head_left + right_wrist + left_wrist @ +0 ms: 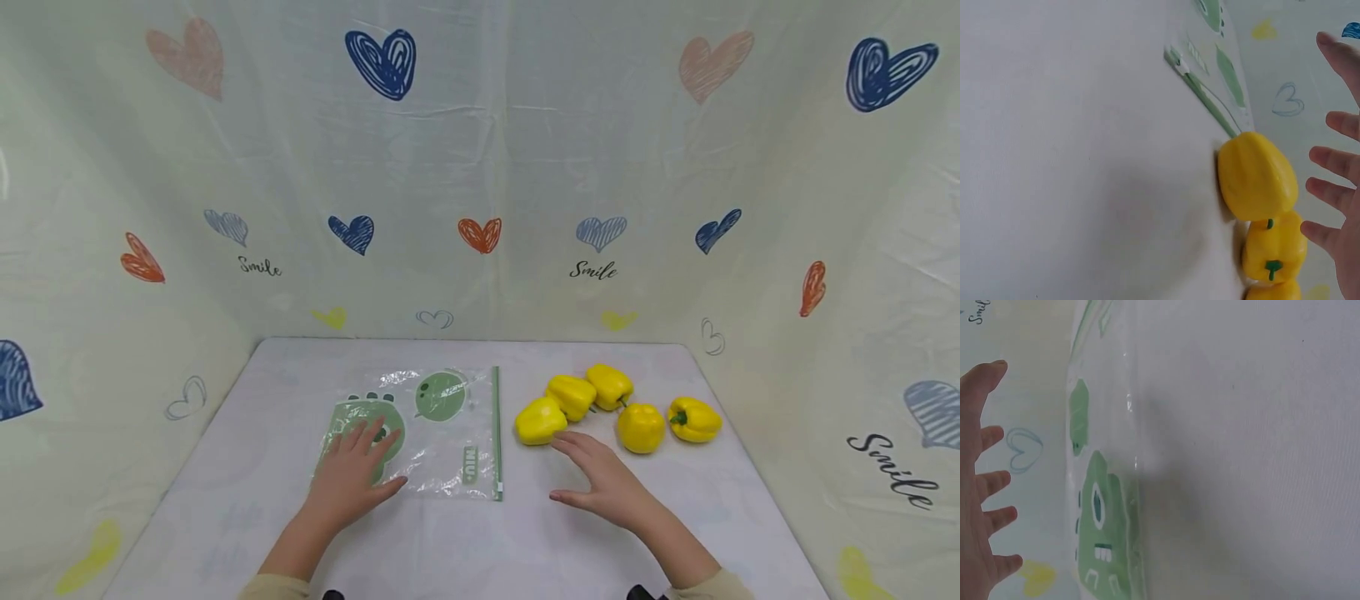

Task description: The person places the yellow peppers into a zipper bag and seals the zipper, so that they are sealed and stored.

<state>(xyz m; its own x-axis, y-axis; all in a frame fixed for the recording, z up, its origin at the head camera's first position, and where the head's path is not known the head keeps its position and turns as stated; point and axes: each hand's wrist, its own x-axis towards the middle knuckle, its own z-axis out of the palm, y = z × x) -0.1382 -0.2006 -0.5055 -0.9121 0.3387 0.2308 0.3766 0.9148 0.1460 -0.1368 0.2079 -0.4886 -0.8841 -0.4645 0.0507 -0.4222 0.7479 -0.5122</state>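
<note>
My left hand is over the lower left part of a clear zip bag, its fingers spread and holding nothing. The bag lies flat, printed with green cartoon shapes, and its green zip edge faces right with a slider at the near end. In the left wrist view the spread fingers show above the bag. My right hand, fingers extended and holding nothing, is just in front of the nearest yellow bell pepper. That pepper also shows beside the hand in the right wrist view.
Several more yellow bell peppers sit to the right of the bag: one behind the first, one farther back, a rounder one and a rightmost one. A white-covered table meets a heart-printed curtain at the back and sides.
</note>
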